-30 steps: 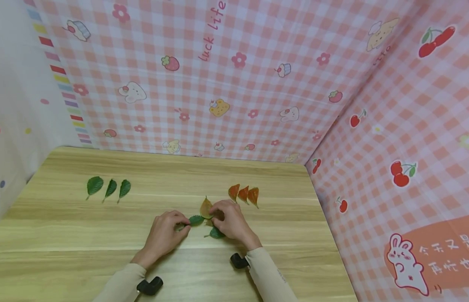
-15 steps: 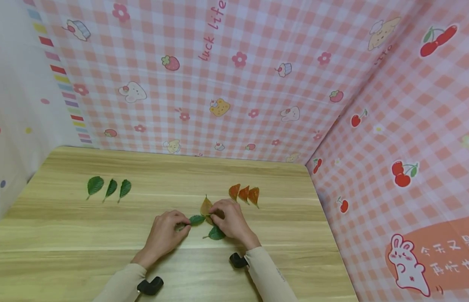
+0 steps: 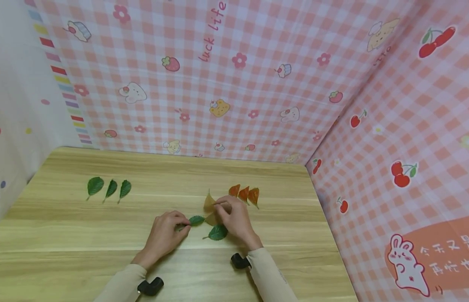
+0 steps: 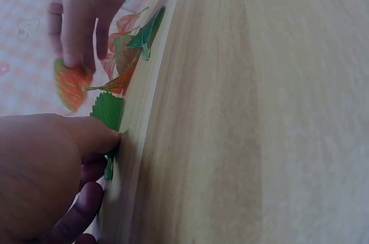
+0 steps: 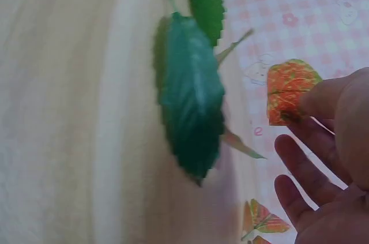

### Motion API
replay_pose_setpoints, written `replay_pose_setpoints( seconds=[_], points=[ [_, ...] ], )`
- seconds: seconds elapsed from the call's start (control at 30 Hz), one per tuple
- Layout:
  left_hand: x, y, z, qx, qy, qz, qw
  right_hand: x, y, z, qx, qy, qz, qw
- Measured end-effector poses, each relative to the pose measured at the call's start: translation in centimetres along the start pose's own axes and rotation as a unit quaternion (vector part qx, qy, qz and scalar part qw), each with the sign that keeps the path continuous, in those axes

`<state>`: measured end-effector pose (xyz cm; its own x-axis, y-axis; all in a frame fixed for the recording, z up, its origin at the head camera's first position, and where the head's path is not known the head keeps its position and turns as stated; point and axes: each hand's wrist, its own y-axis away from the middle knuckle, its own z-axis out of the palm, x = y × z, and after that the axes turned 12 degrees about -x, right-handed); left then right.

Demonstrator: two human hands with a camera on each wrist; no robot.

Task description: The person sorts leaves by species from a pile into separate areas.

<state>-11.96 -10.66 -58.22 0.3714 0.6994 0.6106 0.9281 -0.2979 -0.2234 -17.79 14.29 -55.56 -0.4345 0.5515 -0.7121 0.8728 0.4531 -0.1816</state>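
My left hand (image 3: 168, 233) pinches a small green leaf (image 3: 197, 220) by its stem end, close over the table; thumb and fingertips show around this leaf (image 4: 108, 109) in the left wrist view. Thumb and finger of my right hand (image 3: 236, 220) pinch an orange-yellow leaf (image 3: 208, 204), mottled orange and green in the right wrist view (image 5: 289, 92). Below it a second yellowish leaf (image 3: 211, 219) lies with its stem toward the left hand's leaf. A larger green leaf (image 3: 218, 232) rests beneath the right hand, partly covered by it.
Three green leaves (image 3: 111, 188) lie in a row at the table's back left. Three orange-red leaves (image 3: 243, 193) sit in a row just behind my right hand. Checked cloth (image 3: 196, 84) hangs along the back and right of the wooden table (image 3: 87, 235).
My right hand has shifted slightly right and away from me with the orange-yellow leaf, uncovering more of the yellowish and green leaves below. My left hand stays in place on its green leaf.
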Motion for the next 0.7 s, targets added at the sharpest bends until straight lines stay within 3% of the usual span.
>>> replay_pose_setpoints(
  seconds=[0.2, 0.43, 0.7],
  points=[
    [0.0, 0.0, 0.1, 0.002, 0.003, 0.002, 1.0, -0.6, 0.2, -1.0, 0.036, -0.067, 0.027, 0.9967],
    [0.1, 0.0, 0.0, 0.003, 0.009, 0.003, 0.9999, -0.8, 0.3, -1.7, 0.057, -0.164, 0.041, 0.9839],
    [0.2, 0.0, -0.1, 0.002, 0.009, 0.001, 1.0, -0.9, 0.4, -2.0, 0.07, -0.19, 0.029, 0.9788]
  ],
)
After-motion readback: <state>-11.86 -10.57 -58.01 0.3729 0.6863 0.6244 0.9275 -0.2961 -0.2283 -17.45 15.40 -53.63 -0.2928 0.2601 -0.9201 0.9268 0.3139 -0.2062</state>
